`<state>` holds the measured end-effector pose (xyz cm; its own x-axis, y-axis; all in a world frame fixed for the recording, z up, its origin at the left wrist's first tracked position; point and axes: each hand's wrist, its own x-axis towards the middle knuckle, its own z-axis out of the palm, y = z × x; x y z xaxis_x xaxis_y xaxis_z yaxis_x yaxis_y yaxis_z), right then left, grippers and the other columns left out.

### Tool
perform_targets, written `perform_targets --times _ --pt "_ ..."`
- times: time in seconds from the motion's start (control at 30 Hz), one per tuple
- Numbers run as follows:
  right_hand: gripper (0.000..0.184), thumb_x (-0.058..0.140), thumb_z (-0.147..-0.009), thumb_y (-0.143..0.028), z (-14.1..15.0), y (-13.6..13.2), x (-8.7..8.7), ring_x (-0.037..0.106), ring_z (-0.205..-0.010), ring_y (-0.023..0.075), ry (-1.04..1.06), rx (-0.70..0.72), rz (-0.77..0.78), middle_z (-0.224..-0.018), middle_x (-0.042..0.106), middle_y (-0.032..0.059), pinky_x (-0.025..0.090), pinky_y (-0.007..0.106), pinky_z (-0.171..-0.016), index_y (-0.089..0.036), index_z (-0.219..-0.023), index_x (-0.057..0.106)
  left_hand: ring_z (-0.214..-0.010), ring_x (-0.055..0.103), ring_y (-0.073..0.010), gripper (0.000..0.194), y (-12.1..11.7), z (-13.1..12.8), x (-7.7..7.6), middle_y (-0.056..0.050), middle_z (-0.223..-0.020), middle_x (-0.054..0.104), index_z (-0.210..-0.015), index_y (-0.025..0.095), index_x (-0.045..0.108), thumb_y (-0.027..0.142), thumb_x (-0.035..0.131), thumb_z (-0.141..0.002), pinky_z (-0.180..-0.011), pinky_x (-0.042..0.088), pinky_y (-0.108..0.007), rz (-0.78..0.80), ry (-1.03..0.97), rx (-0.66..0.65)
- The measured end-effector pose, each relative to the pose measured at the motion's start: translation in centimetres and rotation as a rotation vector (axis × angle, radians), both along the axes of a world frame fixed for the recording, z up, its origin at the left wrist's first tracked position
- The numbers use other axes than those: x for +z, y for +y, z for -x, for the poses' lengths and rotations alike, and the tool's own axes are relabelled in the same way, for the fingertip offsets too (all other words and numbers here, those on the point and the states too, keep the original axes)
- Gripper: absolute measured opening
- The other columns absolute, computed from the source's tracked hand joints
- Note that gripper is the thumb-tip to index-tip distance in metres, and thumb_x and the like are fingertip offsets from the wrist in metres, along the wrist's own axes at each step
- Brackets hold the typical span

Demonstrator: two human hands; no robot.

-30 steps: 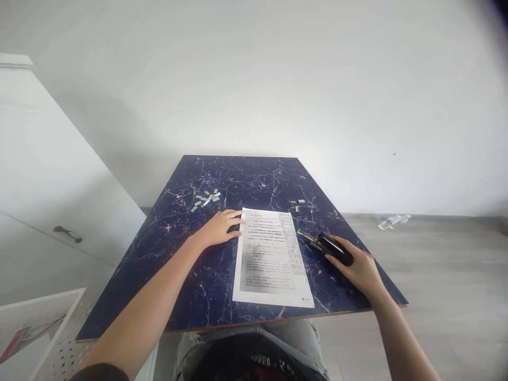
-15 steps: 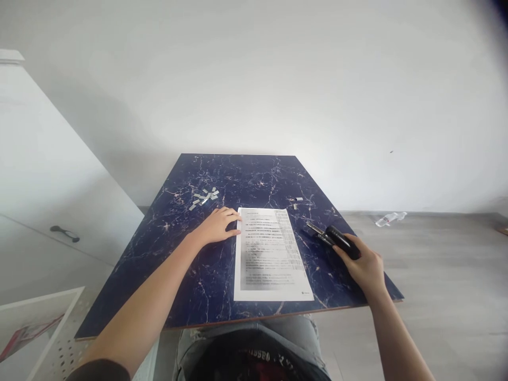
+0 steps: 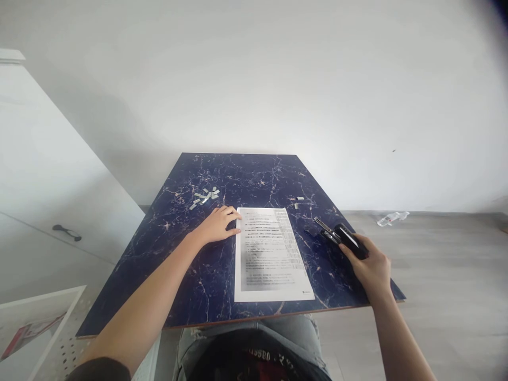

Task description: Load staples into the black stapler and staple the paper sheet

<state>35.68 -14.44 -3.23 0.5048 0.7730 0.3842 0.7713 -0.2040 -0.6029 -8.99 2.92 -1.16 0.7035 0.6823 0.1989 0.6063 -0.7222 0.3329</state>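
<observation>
A printed white sheet of paper point(image 3: 270, 254) lies on a dark blue marbled table point(image 3: 206, 275). My left hand point(image 3: 218, 225) rests flat on the table, its fingers spread and touching the sheet's upper left corner. My right hand point(image 3: 371, 267) is wrapped round the back end of a black stapler point(image 3: 343, 236), which sits near the table's right edge with its nose pointing towards the far left.
Several strips of staples point(image 3: 204, 196) lie at the table's far left, and a few more staples point(image 3: 297, 201) near the far right. A white cabinet point(image 3: 47, 180) stands to the left. A plastic bottle point(image 3: 391, 217) lies on the grey floor at the right.
My right hand has drawn the stapler to the right, away from the paper and towards the table's edge. My left hand has stayed at the sheet's corner.
</observation>
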Motion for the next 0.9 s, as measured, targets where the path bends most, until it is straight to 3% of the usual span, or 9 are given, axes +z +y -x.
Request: perform_targets --times 0.6,0.9 --pt "0.057 0.071 -0.076 -0.066 -1.0 0.4 -1.1 0.070 -0.071 0.0278 -0.041 0.051 0.040 -0.088 0.078 0.0075 0.054 0.039 -0.068 -0.023 -0.114 0.074 -0.119 0.057 -0.0279 0.033 0.0 0.0 -0.5 -0.006 -0.131 0.062 -0.124 0.032 0.068 0.046 0.065 -0.094 -0.104 0.041 -0.046 -0.037 -0.016 -0.001" --pt "0.056 0.073 -0.072 -0.067 -0.8 0.3 -0.7 0.071 -0.076 0.0320 -0.025 0.048 0.093 -0.087 0.077 0.0058 0.054 0.042 -0.070 -0.026 -0.111 0.073 -0.121 0.057 -0.0284 0.032 -0.3 0.2 -0.2 -0.007 -0.133 0.062 -0.126 0.032 0.067 0.045 0.061 -0.097 -0.106 0.041 -0.048 -0.021 0.004 0.004"
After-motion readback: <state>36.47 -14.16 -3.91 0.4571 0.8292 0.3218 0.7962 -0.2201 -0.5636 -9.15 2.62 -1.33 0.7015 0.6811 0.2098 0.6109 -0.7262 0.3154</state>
